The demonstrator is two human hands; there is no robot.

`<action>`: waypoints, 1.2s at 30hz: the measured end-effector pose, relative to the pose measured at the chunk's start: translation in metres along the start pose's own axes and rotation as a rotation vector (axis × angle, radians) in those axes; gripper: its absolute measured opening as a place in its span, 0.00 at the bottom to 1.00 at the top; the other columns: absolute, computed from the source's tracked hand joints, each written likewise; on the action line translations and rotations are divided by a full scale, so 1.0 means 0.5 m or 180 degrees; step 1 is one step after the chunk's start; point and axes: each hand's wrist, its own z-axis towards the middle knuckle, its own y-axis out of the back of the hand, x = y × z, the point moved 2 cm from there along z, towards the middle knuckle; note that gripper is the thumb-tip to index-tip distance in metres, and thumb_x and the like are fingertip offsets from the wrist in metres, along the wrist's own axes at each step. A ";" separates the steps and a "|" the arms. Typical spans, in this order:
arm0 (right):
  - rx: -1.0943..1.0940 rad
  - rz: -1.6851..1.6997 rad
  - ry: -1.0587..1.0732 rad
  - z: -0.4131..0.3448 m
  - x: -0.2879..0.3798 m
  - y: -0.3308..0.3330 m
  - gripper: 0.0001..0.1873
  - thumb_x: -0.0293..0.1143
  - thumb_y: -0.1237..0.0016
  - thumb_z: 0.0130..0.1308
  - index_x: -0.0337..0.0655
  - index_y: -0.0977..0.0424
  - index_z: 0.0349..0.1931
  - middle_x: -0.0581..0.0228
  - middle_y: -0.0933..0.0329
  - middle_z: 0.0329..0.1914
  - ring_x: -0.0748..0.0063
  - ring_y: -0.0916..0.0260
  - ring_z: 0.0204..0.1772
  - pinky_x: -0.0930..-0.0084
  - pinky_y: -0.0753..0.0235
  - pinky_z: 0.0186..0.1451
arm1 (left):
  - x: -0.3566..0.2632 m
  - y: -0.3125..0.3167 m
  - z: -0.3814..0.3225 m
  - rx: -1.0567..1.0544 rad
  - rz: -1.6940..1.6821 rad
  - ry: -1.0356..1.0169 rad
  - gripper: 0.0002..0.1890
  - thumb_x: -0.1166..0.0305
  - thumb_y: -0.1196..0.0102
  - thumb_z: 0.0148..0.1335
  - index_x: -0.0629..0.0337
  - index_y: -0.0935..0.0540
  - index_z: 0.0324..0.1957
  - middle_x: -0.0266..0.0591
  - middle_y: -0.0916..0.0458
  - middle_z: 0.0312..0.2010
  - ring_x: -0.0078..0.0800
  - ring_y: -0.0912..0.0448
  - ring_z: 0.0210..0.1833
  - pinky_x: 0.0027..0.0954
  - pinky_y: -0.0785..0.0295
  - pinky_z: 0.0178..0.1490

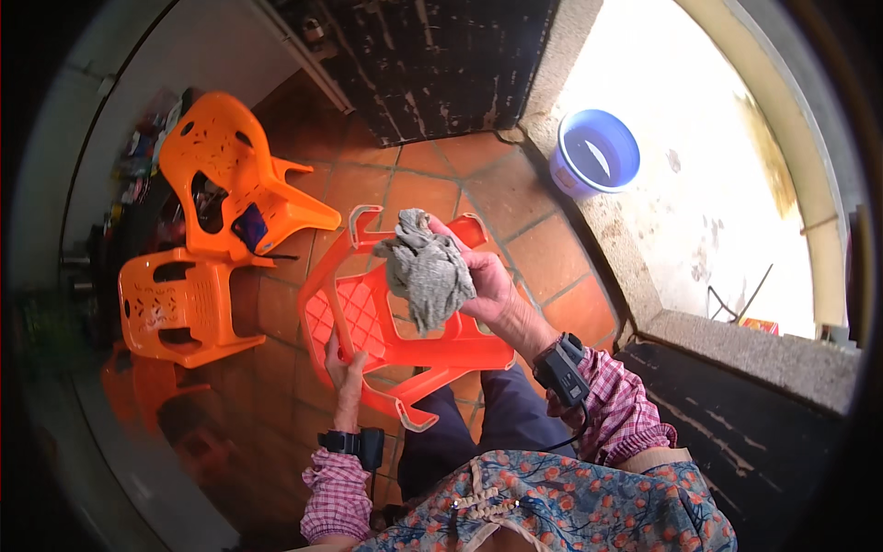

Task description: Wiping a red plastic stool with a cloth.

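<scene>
A red plastic chair (pixel 441 352) is held on its side or upside down in front of my legs, its leg ends pointing up towards me. My left hand (pixel 345 369) grips a bar of it at the lower left, with the thumb over the edge. A crumpled grey cloth (pixel 431 276) hangs from the fingers of my right hand (pixel 493 286), above the chair's frame. The cloth hides part of the chair, and whether it touches the plastic I cannot tell.
Two orange plastic chairs (pixel 217 159) (pixel 214 310) stand at the left, with a dark blue item (pixel 250 226) on one seat. A blue bucket (pixel 597 155) holding liquid is beyond the stone door sill (pixel 614 255). Dark, worn door panels (pixel 441 62) flank the doorway over the tiled floor (pixel 552 255).
</scene>
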 end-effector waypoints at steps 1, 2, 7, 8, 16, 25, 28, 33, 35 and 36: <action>-0.0064 -0.0046 0.0058 0.011 -0.006 0.001 0.37 0.17 0.63 0.53 0.37 0.50 0.67 0.55 0.44 0.68 0.58 0.43 0.68 0.62 0.44 0.70 | -0.010 0.005 0.000 0.0007 0.0007 -0.0053 0.39 0.72 0.44 0.42 0.64 0.36 0.63 0.45 0.33 0.52 0.35 0.33 0.55 0.33 0.36 0.58; -0.0191 -0.0060 0.0051 0.022 -0.013 0.004 0.34 0.17 0.65 0.52 0.36 0.45 0.64 0.54 0.40 0.65 0.58 0.37 0.64 0.63 0.40 0.68 | -0.020 0.010 0.001 0.0015 0.0013 -0.0105 0.39 0.72 0.44 0.41 0.64 0.36 0.63 0.45 0.33 0.51 0.35 0.33 0.55 0.33 0.36 0.58; -0.0935 -0.0548 -0.0447 0.031 -0.010 0.068 0.17 0.33 0.60 0.63 0.33 0.30 0.48 0.53 0.25 0.47 0.59 0.28 0.51 0.66 0.28 0.56 | -0.050 0.000 -0.018 -0.0002 0.0097 -0.0222 0.39 0.72 0.44 0.41 0.66 0.36 0.62 0.48 0.32 0.49 0.38 0.34 0.56 0.35 0.36 0.58; -0.1208 -0.0733 -0.0536 0.029 -0.005 0.088 0.19 0.39 0.59 0.64 0.33 0.30 0.47 0.54 0.25 0.46 0.60 0.27 0.50 0.66 0.28 0.56 | -0.054 0.009 -0.008 0.0073 0.0255 -0.0419 0.39 0.73 0.45 0.41 0.67 0.36 0.61 0.49 0.32 0.48 0.40 0.34 0.56 0.36 0.36 0.58; -0.1947 -0.2901 -0.0676 -0.053 0.106 0.040 0.25 0.38 0.54 0.62 0.30 0.35 0.55 0.53 0.26 0.49 0.63 0.27 0.50 0.71 0.30 0.56 | -0.052 0.060 -0.010 0.0121 0.0942 -0.0863 0.37 0.70 0.42 0.41 0.65 0.34 0.59 0.54 0.34 0.48 0.48 0.33 0.53 0.39 0.34 0.55; 0.1249 -0.4952 -0.0565 0.113 0.148 -0.042 0.13 0.32 0.60 0.66 0.35 0.27 0.44 0.54 0.34 0.60 0.63 0.37 0.62 0.70 0.34 0.61 | -0.136 0.088 -0.019 0.0450 0.2542 -0.1967 0.38 0.64 0.35 0.39 0.54 0.31 0.59 0.57 0.36 0.50 0.52 0.33 0.51 0.49 0.37 0.52; -0.0277 -0.4628 -0.1692 0.174 0.083 -0.042 0.34 0.44 0.52 0.64 0.37 0.45 0.64 0.59 0.37 0.63 0.62 0.36 0.60 0.71 0.37 0.63 | -0.172 0.119 -0.059 0.0958 0.3085 -0.2257 0.42 0.64 0.31 0.33 0.49 0.29 0.59 0.56 0.37 0.51 0.50 0.32 0.48 0.47 0.36 0.49; -0.0440 -0.3491 -0.2312 0.232 0.024 0.005 0.38 0.43 0.46 0.60 0.36 0.47 0.65 0.57 0.34 0.61 0.62 0.31 0.57 0.66 0.26 0.55 | -0.192 0.151 -0.126 0.1442 0.3454 -0.2658 0.44 0.60 0.30 0.33 0.46 0.31 0.59 0.55 0.37 0.50 0.44 0.32 0.43 0.44 0.38 0.44; -0.0567 -0.2778 -0.2910 0.228 -0.018 -0.028 0.37 0.42 0.46 0.60 0.35 0.45 0.65 0.55 0.30 0.55 0.65 0.27 0.51 0.68 0.23 0.51 | -0.182 0.174 -0.145 0.1616 0.3497 -0.2736 0.44 0.58 0.30 0.34 0.46 0.32 0.60 0.56 0.37 0.49 0.42 0.32 0.39 0.42 0.39 0.41; -0.0591 -0.3000 -0.2836 0.235 -0.033 -0.027 0.35 0.42 0.45 0.59 0.33 0.41 0.62 0.54 0.26 0.50 0.69 0.25 0.48 0.71 0.23 0.50 | -0.173 0.180 -0.153 0.1669 0.3479 -0.2720 0.46 0.58 0.30 0.34 0.45 0.34 0.61 0.55 0.37 0.50 0.42 0.32 0.40 0.43 0.39 0.41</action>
